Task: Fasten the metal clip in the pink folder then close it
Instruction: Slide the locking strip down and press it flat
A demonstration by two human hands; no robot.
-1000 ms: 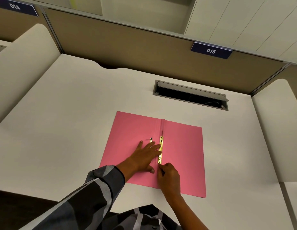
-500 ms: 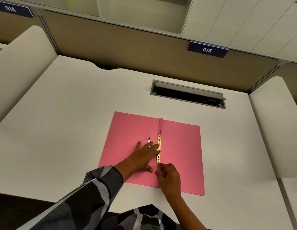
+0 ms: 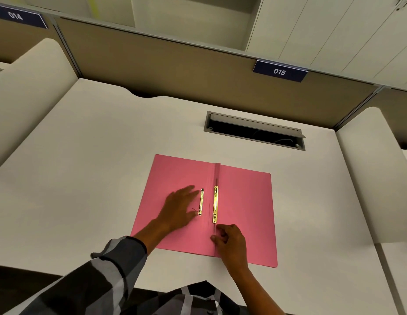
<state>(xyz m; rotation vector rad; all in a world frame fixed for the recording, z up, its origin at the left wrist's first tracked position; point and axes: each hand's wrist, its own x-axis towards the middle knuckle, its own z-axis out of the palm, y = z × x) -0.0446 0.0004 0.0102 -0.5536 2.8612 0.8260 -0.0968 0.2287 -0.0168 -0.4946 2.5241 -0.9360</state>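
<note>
head-worn view, angled down, desk [image 3: 84,178] close

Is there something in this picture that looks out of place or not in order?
Yes. A loose metal strip lies on the left flap of the open pink folder, beside the left hand, apart from the fixed clip bar at the spine. The cable hatch in the desk also stands open.

A pink folder [image 3: 243,201] is lying mid-frame on the cream table [image 3: 84,178], gold clip [image 3: 215,204] gleaming; a grey-and-black patterned sleeve [image 3: 95,280] is showing lower left.
</note>
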